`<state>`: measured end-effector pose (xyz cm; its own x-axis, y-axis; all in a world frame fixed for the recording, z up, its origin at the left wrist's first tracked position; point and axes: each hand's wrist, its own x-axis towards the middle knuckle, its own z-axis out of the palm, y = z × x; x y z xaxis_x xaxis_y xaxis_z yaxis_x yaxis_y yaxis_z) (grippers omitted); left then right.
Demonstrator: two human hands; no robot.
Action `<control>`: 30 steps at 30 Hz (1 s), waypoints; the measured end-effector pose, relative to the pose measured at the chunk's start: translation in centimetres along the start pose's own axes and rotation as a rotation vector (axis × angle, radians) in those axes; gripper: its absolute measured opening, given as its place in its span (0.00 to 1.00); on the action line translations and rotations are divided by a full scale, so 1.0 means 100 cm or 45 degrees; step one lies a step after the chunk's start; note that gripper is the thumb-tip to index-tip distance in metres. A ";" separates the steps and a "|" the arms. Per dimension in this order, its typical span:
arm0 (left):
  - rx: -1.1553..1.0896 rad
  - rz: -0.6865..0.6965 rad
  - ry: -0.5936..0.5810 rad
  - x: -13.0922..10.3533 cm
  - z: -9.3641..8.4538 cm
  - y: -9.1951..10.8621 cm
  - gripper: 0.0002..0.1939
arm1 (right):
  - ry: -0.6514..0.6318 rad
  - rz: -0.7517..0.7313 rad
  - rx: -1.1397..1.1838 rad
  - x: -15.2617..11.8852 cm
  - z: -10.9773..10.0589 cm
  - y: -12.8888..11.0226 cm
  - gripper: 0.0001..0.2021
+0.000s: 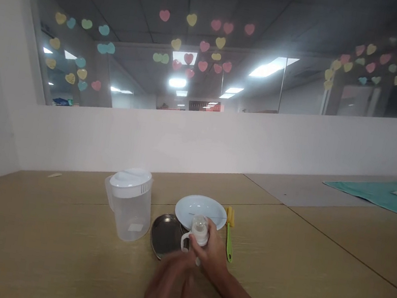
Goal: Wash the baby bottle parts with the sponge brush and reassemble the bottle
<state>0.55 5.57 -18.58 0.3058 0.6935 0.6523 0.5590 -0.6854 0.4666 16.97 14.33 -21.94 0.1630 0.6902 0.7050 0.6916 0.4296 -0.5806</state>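
In my right hand (213, 256) is a baby bottle (199, 231) with a clear domed cap and white side handles. The fingers are wrapped round it, and it is held tilted over the table. My left hand (168, 286) is in front and below, smeared by motion, so its fingers cannot be read clearly. Behind the bottle sits a white bowl (190, 206). A dark metal tray (166, 236) lies to the left, partly hidden by the bottle and my left hand. Right of the bowl is a bottle brush (229, 238) with a green handle and yellow sponge head.
A clear plastic pitcher (132, 214) with a white lid stands left of the tray. A teal cloth (371, 191) lies at the far right, with part of another person's hand at the frame edge. A white wall (184, 144) and a window with heart stickers rise behind the table.
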 end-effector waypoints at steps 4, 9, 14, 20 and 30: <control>-0.017 -0.144 -0.113 0.087 0.012 -0.017 0.35 | -0.031 -0.013 0.048 0.001 -0.001 0.003 0.24; 0.250 0.003 -0.671 0.134 0.010 -0.014 0.21 | -0.068 0.018 0.122 0.002 0.000 0.008 0.26; 0.610 0.093 -0.778 0.135 0.007 0.006 0.14 | -0.108 0.041 0.111 0.002 0.000 0.010 0.29; 0.651 0.123 -0.751 0.133 0.016 0.014 0.11 | -0.024 0.000 0.072 0.002 -0.004 0.010 0.29; 0.050 -0.108 -0.408 0.164 0.005 -0.054 0.22 | -0.018 -0.022 -0.008 0.002 -0.003 0.007 0.26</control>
<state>2.90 20.79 -10.69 0.4800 0.7867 0.3882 0.6204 -0.6173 0.4837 17.67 14.61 -22.12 0.1408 0.6909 0.7091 0.6988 0.4380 -0.5655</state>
